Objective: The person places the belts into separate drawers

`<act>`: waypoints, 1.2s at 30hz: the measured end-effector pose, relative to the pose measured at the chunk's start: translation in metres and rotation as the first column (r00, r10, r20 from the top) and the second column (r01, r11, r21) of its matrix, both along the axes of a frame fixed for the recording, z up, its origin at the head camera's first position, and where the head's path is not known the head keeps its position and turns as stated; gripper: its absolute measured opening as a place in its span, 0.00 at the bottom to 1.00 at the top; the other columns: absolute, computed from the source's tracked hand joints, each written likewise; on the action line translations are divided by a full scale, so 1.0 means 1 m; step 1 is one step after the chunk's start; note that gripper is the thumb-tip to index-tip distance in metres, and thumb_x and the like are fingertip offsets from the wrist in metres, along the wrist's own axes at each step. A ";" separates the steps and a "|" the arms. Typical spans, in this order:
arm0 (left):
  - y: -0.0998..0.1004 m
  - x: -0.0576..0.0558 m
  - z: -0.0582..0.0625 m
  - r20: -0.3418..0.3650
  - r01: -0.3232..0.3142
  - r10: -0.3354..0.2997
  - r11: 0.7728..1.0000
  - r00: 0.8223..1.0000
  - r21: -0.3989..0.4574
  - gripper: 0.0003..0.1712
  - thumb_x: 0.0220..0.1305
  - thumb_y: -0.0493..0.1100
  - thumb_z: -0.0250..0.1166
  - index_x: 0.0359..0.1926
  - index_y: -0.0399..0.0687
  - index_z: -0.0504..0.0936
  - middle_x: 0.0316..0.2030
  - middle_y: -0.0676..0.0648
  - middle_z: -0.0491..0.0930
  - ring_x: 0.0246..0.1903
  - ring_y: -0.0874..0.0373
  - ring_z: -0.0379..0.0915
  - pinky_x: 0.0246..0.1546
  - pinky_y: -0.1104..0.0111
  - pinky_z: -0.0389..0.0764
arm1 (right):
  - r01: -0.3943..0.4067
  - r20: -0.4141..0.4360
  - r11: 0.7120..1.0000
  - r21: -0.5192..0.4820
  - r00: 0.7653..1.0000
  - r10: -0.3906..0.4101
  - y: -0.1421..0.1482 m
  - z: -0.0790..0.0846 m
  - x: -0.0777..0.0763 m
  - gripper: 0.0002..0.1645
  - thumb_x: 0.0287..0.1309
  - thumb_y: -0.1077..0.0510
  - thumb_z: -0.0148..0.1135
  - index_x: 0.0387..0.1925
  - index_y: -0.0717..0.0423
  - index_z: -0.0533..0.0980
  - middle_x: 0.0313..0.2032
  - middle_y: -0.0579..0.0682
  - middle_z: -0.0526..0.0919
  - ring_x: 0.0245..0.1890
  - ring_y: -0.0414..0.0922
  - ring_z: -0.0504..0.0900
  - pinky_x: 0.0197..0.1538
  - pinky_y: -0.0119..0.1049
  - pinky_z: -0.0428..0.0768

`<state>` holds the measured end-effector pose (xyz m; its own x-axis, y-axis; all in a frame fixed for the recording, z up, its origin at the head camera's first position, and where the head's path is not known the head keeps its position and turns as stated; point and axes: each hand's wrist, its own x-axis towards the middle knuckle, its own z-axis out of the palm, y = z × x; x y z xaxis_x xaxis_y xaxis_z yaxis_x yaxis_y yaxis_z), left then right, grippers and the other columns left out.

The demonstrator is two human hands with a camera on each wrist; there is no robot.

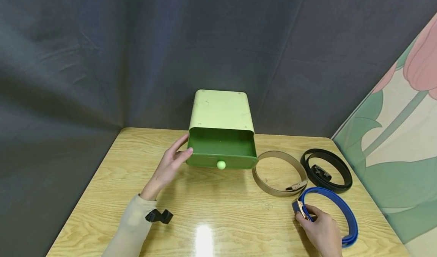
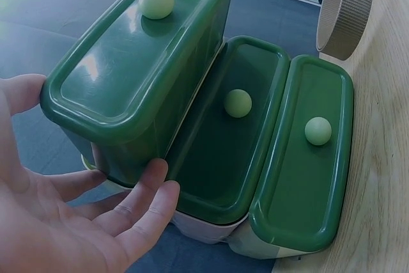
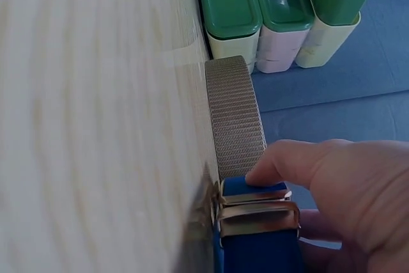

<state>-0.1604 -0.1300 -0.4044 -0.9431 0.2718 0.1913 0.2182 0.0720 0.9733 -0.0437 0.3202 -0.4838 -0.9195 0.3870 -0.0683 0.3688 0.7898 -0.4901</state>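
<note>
A pale-green cabinet [image 1: 222,109] with three stacked drawers stands at the back of the table. The top green drawer [image 1: 205,161], with a round light-green knob [image 1: 221,165], is pulled out, its dark-green inside showing. My left hand [image 1: 167,170] is at the drawer's left front corner, thumb on the front rim, other fingers spread loosely by its side. At the right front, my right hand [image 1: 322,228] grips a coiled blue belt [image 1: 351,221] near its gold buckle [image 3: 259,218], thumb on the strap. The belt stands on edge, overlapping a tan belt [image 3: 235,119] in the right wrist view.
Behind the blue belt, the coiled tan belt [image 1: 273,191] lies right of the cabinet, with a coiled black belt [image 1: 346,173] farther right. Dark cloth [image 1: 218,41] rises at the table's back and left; a flower-patterned panel [image 1: 403,166] borders the right.
</note>
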 end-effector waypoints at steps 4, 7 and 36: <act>0.000 0.000 0.000 0.000 0.004 -0.004 1.000 1.000 0.001 0.39 0.82 0.47 0.55 0.86 0.51 0.52 0.85 0.41 0.52 0.70 0.35 0.73 0.73 0.40 0.70 | 0.011 -0.014 1.000 0.001 1.000 -0.011 -0.001 0.002 0.002 0.34 0.61 0.46 0.70 0.60 0.67 0.82 0.40 0.64 0.91 0.24 0.44 0.78 0.27 0.37 0.70; 0.000 0.000 0.000 -0.006 0.011 -0.011 1.000 1.000 0.005 0.39 0.82 0.47 0.54 0.86 0.51 0.51 0.85 0.41 0.52 0.70 0.35 0.73 0.73 0.41 0.70 | 0.023 -0.027 1.000 0.019 0.999 -0.023 -0.002 0.004 0.003 0.35 0.60 0.46 0.71 0.61 0.66 0.82 0.29 0.56 0.89 0.23 0.45 0.77 0.26 0.38 0.68; -0.001 -0.001 -0.001 -0.005 -0.005 0.005 1.000 1.000 -0.009 0.40 0.81 0.47 0.54 0.86 0.50 0.51 0.85 0.40 0.51 0.70 0.34 0.73 0.74 0.39 0.69 | -0.140 -0.379 0.984 0.109 0.910 0.171 -0.006 0.040 0.015 0.22 0.55 0.59 0.77 0.50 0.65 0.88 0.35 0.63 0.91 0.20 0.30 0.71 0.22 0.28 0.70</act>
